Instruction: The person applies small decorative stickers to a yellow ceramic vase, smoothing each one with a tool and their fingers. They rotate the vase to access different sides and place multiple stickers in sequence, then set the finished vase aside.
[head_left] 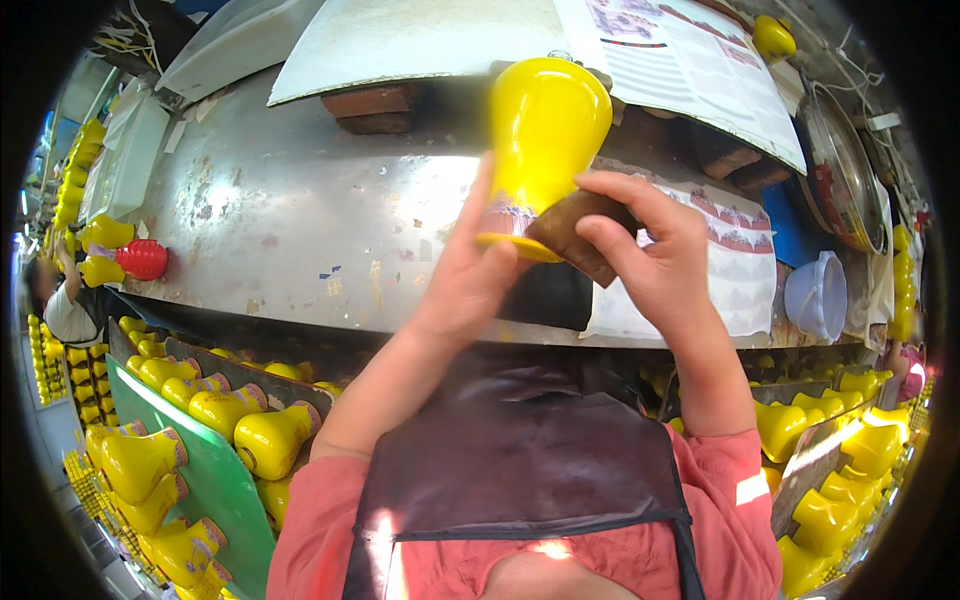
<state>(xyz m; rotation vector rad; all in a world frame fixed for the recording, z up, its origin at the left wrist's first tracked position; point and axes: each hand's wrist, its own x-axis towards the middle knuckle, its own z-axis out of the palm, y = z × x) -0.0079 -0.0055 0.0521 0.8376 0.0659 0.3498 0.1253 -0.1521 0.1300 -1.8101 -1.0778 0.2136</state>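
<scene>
A glossy yellow vase (552, 125) is tilted over the workbench, its wide rounded end away from me and its narrow flared end toward me. My left hand (468, 275) grips it around the narrow part, thumb near the flared rim. Around that narrow part runs a printed, pinkish patterned band (510, 220), partly hidden by my fingers. My right hand (665, 240) pinches a flat, dark brown scraper-like piece (578, 232) between thumb and fingers. Its edge lies against the vase beside the band; whether it presses there I cannot tell.
Patterned decal sheets (690, 280) lie on the metal bench (300, 230) to the right, near a pale blue bucket (816, 298). A white board (420, 45) rests on bricks (372, 105) at the back. Yellow vases (275, 440) crowd both sides. Another person (70, 305) is at far left.
</scene>
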